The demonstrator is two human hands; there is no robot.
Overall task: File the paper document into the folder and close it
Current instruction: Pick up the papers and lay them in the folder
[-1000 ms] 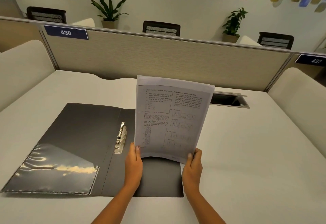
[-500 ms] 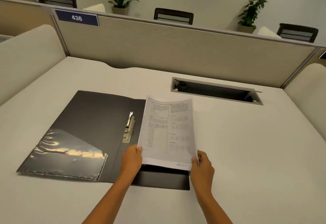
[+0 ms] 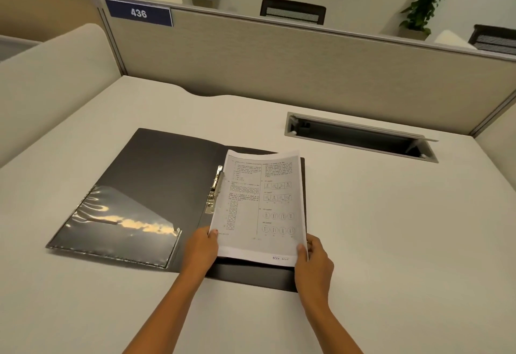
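Item: paper document (image 3: 261,205), a thin sheaf of printed sheets, held low over the right half of the folder (image 3: 156,183). Its far end rests on or just above that half; its near end sits lifted, with a shadow gap beneath. Its left edge lies just beside the folder's metal clip (image 3: 214,190), overlapping it slightly.

Holds: your left hand (image 3: 201,250) pinches the near left corner, thumb on top. Your right hand (image 3: 314,261) pinches the near right corner the same way. Both are closed on the document.

Handling, as a judgement: light and limp. It bows between your two grips and will sag or fan if you let one corner go. Keep hold at the near corners, or shift to the two long edges, so that the left margin can slide under the clip without creasing. The sheets may slip against one another, so keep them squared.

Folder: dark, stiff-looking, lying open and flat on the desk (image 3: 391,242). A clear glossy pocket (image 3: 122,225) sits on its left half, near corner. The clip runs along the spine.

Legible text: "BOOK POST", faintly, at the document's near right corner. The body print and diagrams are too small to read. Beyond the folder, a blue plate (image 3: 138,13) on the partition reads "436".
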